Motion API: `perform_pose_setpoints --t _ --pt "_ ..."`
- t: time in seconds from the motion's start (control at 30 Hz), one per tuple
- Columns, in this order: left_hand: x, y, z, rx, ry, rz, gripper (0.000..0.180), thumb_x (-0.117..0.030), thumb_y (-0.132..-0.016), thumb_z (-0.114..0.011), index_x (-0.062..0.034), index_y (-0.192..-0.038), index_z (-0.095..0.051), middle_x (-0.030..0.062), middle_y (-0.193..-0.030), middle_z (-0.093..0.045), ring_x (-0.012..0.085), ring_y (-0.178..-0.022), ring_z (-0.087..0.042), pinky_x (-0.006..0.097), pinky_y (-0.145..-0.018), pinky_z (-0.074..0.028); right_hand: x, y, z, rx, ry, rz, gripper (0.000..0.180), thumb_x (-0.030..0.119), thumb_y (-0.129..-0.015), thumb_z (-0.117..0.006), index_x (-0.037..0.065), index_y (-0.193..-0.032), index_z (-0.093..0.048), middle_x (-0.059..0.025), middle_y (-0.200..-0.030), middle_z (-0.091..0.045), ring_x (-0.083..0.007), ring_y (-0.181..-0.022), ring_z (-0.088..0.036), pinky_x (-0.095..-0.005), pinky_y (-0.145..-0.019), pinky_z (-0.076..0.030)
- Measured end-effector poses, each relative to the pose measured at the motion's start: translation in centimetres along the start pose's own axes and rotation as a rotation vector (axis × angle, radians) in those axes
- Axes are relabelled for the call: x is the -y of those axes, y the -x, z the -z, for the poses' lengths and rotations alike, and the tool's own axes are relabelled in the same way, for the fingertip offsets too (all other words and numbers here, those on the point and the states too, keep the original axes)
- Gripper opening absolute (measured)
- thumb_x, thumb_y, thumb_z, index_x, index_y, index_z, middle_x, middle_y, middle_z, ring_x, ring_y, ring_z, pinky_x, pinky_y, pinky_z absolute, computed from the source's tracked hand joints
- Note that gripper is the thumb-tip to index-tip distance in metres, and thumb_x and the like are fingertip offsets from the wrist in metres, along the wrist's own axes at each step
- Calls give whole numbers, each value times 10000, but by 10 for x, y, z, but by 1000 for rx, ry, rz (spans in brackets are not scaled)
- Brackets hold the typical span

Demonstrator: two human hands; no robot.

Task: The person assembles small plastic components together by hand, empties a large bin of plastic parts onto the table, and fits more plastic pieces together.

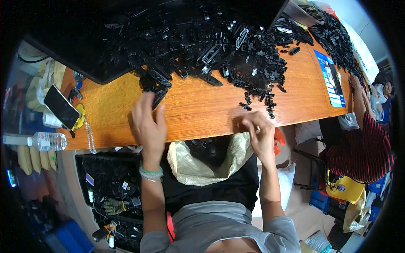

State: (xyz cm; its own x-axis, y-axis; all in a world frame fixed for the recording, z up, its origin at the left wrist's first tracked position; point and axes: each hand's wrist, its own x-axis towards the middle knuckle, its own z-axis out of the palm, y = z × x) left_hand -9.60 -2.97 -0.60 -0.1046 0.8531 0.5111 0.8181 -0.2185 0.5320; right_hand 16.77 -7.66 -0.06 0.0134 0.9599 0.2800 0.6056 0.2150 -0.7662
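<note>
My left hand (148, 122) is over the wooden table (198, 109), thumb and fingers apart. Its fingertips come close to a dark, long clip-like plastic part (159, 98) at the near edge of a pile of black plastic parts (190, 50). Above the table's front edge, my right hand (260, 137) has its fingers curled inward; whatever they may hold is hidden. Between my forearms, an open woven sack (198, 170) rests on my lap against the table edge, with dark pieces inside. Small black clips (270, 103) lie scattered just beyond my right hand.
On the left are a phone (61, 106), a water bottle (47, 141) and a bead string (90, 138). Below stands a black tray (114, 185) of odds and ends. At right, a blue printed sheet (329, 80) lies near another person in a striped top (358, 152).
</note>
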Motion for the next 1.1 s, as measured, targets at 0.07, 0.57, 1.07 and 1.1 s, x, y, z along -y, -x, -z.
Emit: perform_pose_setpoints --t 0.07,0.57,1.07,1.1 --pt "21 -12 1 -17 -159 33 261 -89 -812 -642 43 -1032 -600 183 -1152 -551 332 -1093 -491 409 -940 -394 -6 -18 -6 -160 193 98 137 -9 -774 -638 -1 -908 -665 -123 -803 -587 -282 -742 -572 -347 -649 -472" --pt "-55 34 -20 282 674 -25 219 53 -746 -672 16 -951 -604 122 -843 -611 240 -740 -618 302 -642 -488 -7 -3 -22 -43 -1164 -306 193 -18 -884 -557 -63 -1066 -604 -97 -740 -627 -145 -598 -591 -237 -568 -494" --pt "-68 44 -8 598 1297 433 213 27 -858 -601 63 -1063 -558 96 -911 -637 127 -772 -646 227 -681 -545 34 11 -20 -120 -218 162 182 -22 -719 -710 15 -898 -701 -85 -878 -606 -185 -805 -539 -276 -688 -438" --pt "-68 43 -8 574 1299 408 212 25 -861 -597 64 -1064 -548 96 -902 -637 128 -772 -644 231 -679 -547 34 12 -21 -117 -219 163 182 -22 -719 -710 15 -898 -701 -85 -878 -606 -185 -805 -539 -276 -688 -438"
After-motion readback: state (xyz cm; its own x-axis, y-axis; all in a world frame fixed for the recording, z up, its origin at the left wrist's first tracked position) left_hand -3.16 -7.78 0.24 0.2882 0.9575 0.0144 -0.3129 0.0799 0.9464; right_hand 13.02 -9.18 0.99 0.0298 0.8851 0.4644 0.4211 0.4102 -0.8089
